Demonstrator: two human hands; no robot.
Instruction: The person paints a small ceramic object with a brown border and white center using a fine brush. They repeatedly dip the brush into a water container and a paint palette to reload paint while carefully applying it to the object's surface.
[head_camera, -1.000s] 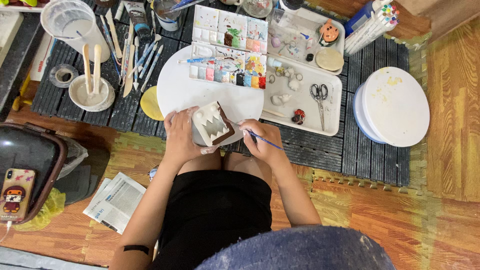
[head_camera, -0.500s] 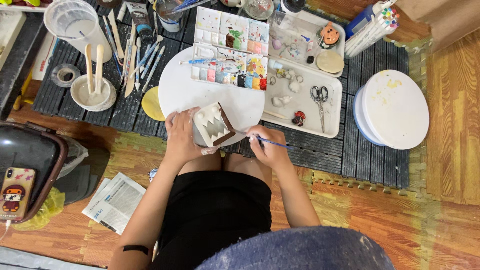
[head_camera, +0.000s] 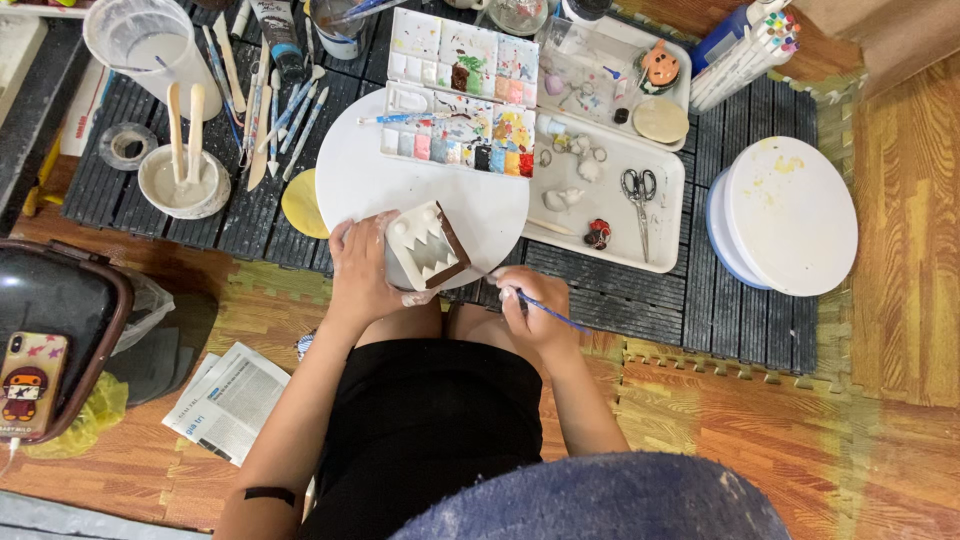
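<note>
Clay piece (head_camera: 428, 247) underside hidden, paintbrush (head_camera: 533, 304) tip indistinct

The room is evenly and fairly brightly lit, soft light from above, no harsh beams. Shadows are faint: a thin soft one hugs the round white board (head_camera: 400, 195) under the palette (head_camera: 462, 95), and the dark mat (head_camera: 640, 300) below it swallows detail. The white tray (head_camera: 660, 215) right of the board looks slightly washed out, without real glare. Focus holds sharp around the board; nearest the camera, the blue cloth (head_camera: 600, 500) is soft and blurred. Edges bend slightly.
</note>
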